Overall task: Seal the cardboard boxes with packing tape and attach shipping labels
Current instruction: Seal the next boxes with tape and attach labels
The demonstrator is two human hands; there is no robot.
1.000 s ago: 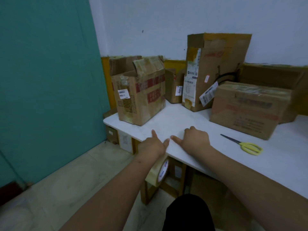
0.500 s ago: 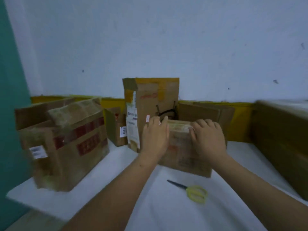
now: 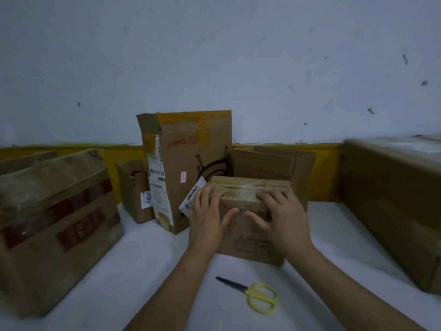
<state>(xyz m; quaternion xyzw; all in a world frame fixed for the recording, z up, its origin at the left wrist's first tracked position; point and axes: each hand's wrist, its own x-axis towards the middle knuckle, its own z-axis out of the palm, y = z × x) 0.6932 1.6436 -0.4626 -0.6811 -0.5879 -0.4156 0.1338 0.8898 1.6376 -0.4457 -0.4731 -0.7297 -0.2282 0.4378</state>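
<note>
Having left the table (image 3: 148, 259) edge a second ago, both hands, left hand (image 3: 210, 217) and right hand (image 3: 278, 219), are now gripping the small taped cardboard box (image 3: 248, 237) mid-table beyond the yellow scissors (image 3: 256, 296), probably pulling it closer for labelling.

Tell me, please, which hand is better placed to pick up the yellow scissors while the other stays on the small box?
Probably the right. The scissors lie with their yellow handles under the right forearm; the blade points left. Both the right hand and left hand grip the small box, so either could steady it.
</note>
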